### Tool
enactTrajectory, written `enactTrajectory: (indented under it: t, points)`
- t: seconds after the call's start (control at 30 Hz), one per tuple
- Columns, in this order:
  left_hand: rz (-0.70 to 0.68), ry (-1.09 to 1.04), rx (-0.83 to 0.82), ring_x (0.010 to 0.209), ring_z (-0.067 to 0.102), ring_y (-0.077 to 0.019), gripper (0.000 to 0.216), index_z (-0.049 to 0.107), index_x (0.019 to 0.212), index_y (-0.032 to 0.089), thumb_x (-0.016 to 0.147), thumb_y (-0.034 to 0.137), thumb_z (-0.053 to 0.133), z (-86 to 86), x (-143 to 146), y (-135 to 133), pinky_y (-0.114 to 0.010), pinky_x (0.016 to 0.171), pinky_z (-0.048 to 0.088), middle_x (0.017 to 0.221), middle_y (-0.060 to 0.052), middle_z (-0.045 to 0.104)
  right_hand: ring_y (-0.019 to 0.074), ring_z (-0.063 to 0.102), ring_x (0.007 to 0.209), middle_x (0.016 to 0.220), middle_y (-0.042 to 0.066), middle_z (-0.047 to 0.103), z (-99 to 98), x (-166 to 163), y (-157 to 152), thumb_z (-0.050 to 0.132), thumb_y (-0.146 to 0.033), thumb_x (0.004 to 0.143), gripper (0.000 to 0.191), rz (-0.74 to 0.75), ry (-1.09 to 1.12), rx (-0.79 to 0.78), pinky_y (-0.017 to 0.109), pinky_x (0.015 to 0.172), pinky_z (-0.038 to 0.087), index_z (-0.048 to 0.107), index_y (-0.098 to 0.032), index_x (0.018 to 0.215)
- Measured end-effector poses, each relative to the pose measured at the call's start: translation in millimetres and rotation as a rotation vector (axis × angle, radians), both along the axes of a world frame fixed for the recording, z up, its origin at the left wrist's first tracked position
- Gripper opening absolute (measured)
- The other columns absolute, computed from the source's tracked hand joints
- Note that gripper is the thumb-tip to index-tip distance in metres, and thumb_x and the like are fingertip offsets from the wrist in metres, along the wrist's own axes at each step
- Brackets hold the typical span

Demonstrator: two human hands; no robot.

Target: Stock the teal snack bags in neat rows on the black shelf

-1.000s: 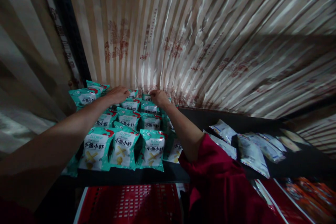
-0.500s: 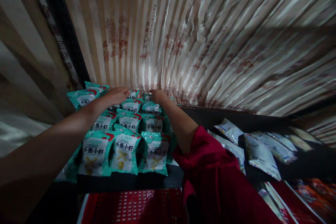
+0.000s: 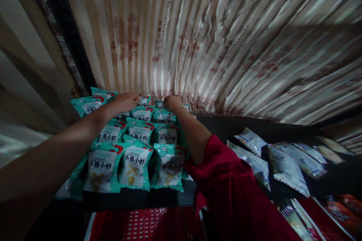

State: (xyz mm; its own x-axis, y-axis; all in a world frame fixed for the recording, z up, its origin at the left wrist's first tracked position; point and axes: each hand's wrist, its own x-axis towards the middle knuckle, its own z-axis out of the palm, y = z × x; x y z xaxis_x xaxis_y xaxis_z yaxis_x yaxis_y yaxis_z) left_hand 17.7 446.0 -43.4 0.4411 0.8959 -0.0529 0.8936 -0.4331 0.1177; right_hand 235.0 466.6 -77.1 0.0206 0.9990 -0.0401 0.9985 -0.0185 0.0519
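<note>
Rows of teal-and-white snack bags (image 3: 135,162) stand upright on a dark shelf (image 3: 135,199). Over the back row, my left hand (image 3: 128,102) is closed at the edge of a rear snack bag (image 3: 143,101), its fingers bent and the tips partly hidden. My right hand (image 3: 173,102) is closed on the top of another rear bag (image 3: 160,104), a little to the right, fingers curled down out of sight. Both forearms pass above the nearer bags. A dark red sleeve (image 3: 229,177) covers my right arm from the elbow.
Behind the bags hangs a striped, wrinkled sheet (image 3: 158,37), with a dark upright post (image 3: 68,26) at left. White packets (image 3: 288,165) lie on the shelf at right. Below are a red perforated basket (image 3: 141,224) and orange packages (image 3: 342,211).
The view has shifted slightly, so the shelf's right side sits farther right. Both hands stay at the back row; the right hand's fingers look more curled. The front bags keep their arrangement.
</note>
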Motion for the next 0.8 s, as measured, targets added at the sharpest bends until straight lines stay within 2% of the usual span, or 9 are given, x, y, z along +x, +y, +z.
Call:
enactTrajectory:
  t: [0.17,0.33,0.53,0.8]
  points:
    - [0.001,-0.018,0.018,0.101,0.059,-0.0195,0.043,0.061,0.098,0.021,0.091,0.035,0.021,-3.9,-2,3,-0.029,0.086,0.043,0.108,-0.004,0.066,0.0254,0.061,0.107,0.114,0.015,0.065,8.7,-7,-6,0.044,-0.02,0.087,0.032,-0.073,0.066,0.037,0.033,0.086,0.048,0.065,-0.017,0.111]
    - [0.006,-0.003,0.015,0.101,0.059,-0.019,0.043,0.061,0.099,0.021,0.091,0.035,0.021,-4.4,-1,1,-0.028,0.085,0.043,0.109,-0.003,0.065,0.0242,0.061,0.107,0.113,0.016,0.065,14.4,-17,-7,0.043,-0.02,0.089,0.031,-0.064,0.103,0.053,0.032,0.088,0.047,0.065,-0.015,0.11]
    - [0.013,0.005,0.016,0.101,0.059,-0.0204,0.041,0.061,0.099,0.02,0.091,0.032,0.022,0.1,2,-5,-0.03,0.085,0.043,0.107,-0.005,0.065,0.0205,0.061,0.106,0.11,0.012,0.068,11.3,-16,-2,0.044,-0.021,0.089,0.029,0.024,0.139,0.09,0.025,0.09,0.045,0.066,-0.017,0.107]
    - [0.027,0.023,0.018,0.098,0.06,-0.0196,0.037,0.06,0.097,0.022,0.091,0.033,0.026,0.0,3,-5,-0.029,0.081,0.044,0.104,-0.003,0.066,0.0191,0.062,0.103,0.108,0.011,0.069,4.7,-21,-4,0.042,-0.021,0.089,0.03,0.025,0.136,0.091,0.024,0.087,0.047,0.067,-0.017,0.107]
